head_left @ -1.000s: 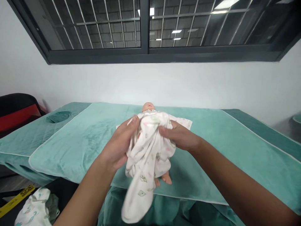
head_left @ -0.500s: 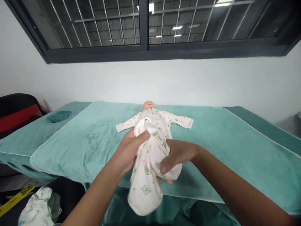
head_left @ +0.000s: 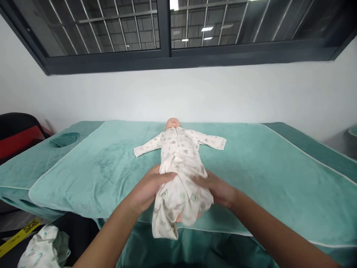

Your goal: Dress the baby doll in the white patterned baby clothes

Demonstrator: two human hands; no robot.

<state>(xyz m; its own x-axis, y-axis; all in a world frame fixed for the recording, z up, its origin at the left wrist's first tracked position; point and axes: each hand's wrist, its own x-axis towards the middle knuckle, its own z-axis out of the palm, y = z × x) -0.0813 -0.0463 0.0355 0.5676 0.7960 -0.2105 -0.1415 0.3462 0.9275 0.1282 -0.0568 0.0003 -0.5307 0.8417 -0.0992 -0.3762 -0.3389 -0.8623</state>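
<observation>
A baby doll (head_left: 173, 124) lies on its back on a teal towel (head_left: 245, 163), head towards the wall, arms spread in a white printed top. A white printed garment (head_left: 178, 190) covers its belly and legs, one loose leg hanging over the towel's front edge. My left hand (head_left: 149, 186) grips the garment's left side at the doll's hip. My right hand (head_left: 216, 188) presses and holds its right side. The doll's feet are hidden under the cloth.
The towel lies over a teal massage bed with a face hole (head_left: 63, 139) at the far left. A crumpled printed cloth (head_left: 41, 249) lies on the floor at bottom left beside yellow tape (head_left: 19, 235). A black and red chair (head_left: 16, 136) stands left; a wall and window are behind.
Both hands came down from chest height to the doll's hips, bringing the bunched garment down onto the doll's lower body. The doll's top and arms are now uncovered.
</observation>
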